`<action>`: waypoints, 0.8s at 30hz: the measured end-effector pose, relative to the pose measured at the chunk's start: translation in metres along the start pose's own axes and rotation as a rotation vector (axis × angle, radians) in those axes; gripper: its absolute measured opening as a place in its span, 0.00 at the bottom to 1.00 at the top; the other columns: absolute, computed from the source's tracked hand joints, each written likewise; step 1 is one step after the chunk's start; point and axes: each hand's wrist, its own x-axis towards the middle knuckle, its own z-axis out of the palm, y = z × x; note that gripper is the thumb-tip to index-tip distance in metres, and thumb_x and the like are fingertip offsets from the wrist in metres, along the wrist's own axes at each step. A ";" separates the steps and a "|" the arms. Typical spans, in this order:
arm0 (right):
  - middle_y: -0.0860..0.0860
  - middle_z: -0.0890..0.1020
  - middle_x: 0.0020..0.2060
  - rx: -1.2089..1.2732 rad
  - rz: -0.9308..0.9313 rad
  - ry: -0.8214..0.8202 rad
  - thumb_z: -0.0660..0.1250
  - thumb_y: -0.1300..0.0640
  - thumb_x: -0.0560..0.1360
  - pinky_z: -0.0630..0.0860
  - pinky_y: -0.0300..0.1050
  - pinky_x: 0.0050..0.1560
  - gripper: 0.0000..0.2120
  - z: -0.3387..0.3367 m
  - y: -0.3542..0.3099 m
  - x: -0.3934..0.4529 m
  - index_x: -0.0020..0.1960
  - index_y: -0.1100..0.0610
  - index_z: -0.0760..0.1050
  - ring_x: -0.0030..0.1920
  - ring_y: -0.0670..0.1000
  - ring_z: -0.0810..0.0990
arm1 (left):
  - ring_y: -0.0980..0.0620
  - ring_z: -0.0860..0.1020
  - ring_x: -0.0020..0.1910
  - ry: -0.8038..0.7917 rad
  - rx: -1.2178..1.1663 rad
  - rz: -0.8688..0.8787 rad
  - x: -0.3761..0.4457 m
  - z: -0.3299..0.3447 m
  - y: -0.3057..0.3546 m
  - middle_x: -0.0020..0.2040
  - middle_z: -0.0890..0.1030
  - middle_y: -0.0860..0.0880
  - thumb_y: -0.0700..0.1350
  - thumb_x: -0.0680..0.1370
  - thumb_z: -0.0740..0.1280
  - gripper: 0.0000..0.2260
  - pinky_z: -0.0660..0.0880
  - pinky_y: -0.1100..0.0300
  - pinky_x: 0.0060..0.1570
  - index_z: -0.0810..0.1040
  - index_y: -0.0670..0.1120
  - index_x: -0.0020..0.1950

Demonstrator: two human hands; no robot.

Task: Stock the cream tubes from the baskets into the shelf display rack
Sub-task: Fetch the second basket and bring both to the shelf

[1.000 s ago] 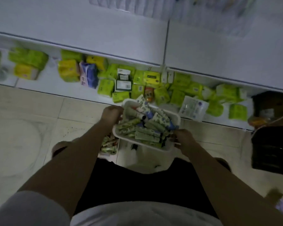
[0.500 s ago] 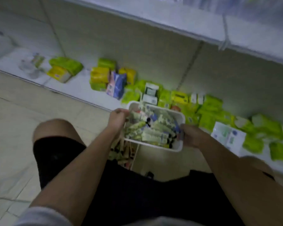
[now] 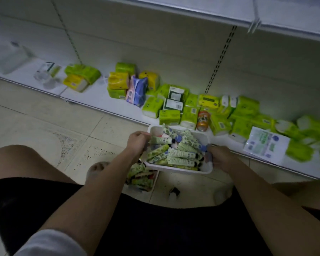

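Left hand (image 3: pixel 137 143) and right hand (image 3: pixel 218 157) each grip a side of the white basket (image 3: pixel 181 169), cream tubes (image 3: pixel 181 154) heaped between them

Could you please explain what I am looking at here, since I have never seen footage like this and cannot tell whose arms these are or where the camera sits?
There is no machine here. A person wears a wide-angle camera on the head, so you look forward and down along their own arms; the dark shorts and knees at the bottom are theirs.

The left hand and the right hand each grip one end of a white basket, held above the tiled floor. It is full of cream tubes, mostly green and white.

A second basket with more tubes stands on the floor below it, partly hidden.

Behind lies the bottom shelf, which holds green and yellow tissue packs, an orange can and a flat white packet. The picture is dim and a little blurred.
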 end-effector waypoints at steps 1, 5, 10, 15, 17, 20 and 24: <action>0.57 0.77 0.32 0.017 -0.001 0.003 0.59 0.52 0.81 0.72 0.45 0.41 0.24 -0.001 0.008 0.002 0.28 0.61 0.69 0.39 0.55 0.77 | 0.46 0.71 0.34 -0.005 0.010 -0.016 0.000 0.004 -0.004 0.37 0.76 0.39 0.34 0.73 0.62 0.09 0.68 0.57 0.33 0.80 0.36 0.49; 0.53 0.73 0.27 0.106 0.020 0.000 0.62 0.56 0.79 0.65 0.44 0.37 0.15 -0.006 0.038 0.008 0.35 0.57 0.70 0.32 0.51 0.70 | 0.48 0.71 0.29 -0.051 0.063 -0.085 -0.019 0.022 -0.023 0.33 0.75 0.41 0.35 0.71 0.62 0.07 0.67 0.61 0.30 0.79 0.40 0.45; 0.58 0.77 0.45 0.046 0.037 0.089 0.68 0.61 0.76 0.68 0.47 0.45 0.11 -0.013 0.042 0.020 0.55 0.67 0.77 0.41 0.56 0.74 | 0.47 0.77 0.36 -0.158 0.039 -0.210 -0.031 0.038 -0.063 0.38 0.80 0.44 0.39 0.73 0.64 0.07 0.73 0.60 0.35 0.80 0.42 0.48; 0.56 0.77 0.46 -0.058 -0.017 0.140 0.64 0.61 0.79 0.69 0.45 0.45 0.07 -0.010 0.024 0.041 0.54 0.63 0.77 0.36 0.51 0.74 | 0.48 0.80 0.43 -0.216 -0.005 -0.255 -0.024 0.043 -0.094 0.47 0.82 0.45 0.36 0.77 0.61 0.10 0.75 0.62 0.32 0.79 0.45 0.52; 0.56 0.77 0.43 -0.094 -0.048 0.129 0.64 0.62 0.79 0.69 0.45 0.45 0.04 -0.007 0.024 0.054 0.47 0.61 0.75 0.35 0.48 0.73 | 0.47 0.79 0.46 -0.202 -0.006 -0.291 -0.022 0.050 -0.107 0.50 0.81 0.44 0.36 0.76 0.62 0.08 0.75 0.60 0.36 0.78 0.46 0.49; 0.53 0.76 0.36 -0.142 -0.068 0.111 0.64 0.61 0.79 0.69 0.45 0.46 0.05 0.002 0.025 0.078 0.46 0.61 0.76 0.34 0.48 0.73 | 0.47 0.78 0.46 -0.173 -0.051 -0.372 -0.020 0.061 -0.130 0.49 0.80 0.45 0.35 0.76 0.63 0.07 0.74 0.59 0.39 0.77 0.46 0.48; 0.55 0.73 0.35 -0.340 -0.141 0.092 0.64 0.58 0.79 0.65 0.42 0.37 0.12 0.020 0.031 0.124 0.39 0.61 0.78 0.34 0.50 0.71 | 0.47 0.76 0.44 -0.151 -0.114 -0.475 -0.015 0.078 -0.165 0.49 0.78 0.43 0.35 0.75 0.64 0.06 0.73 0.54 0.45 0.76 0.44 0.50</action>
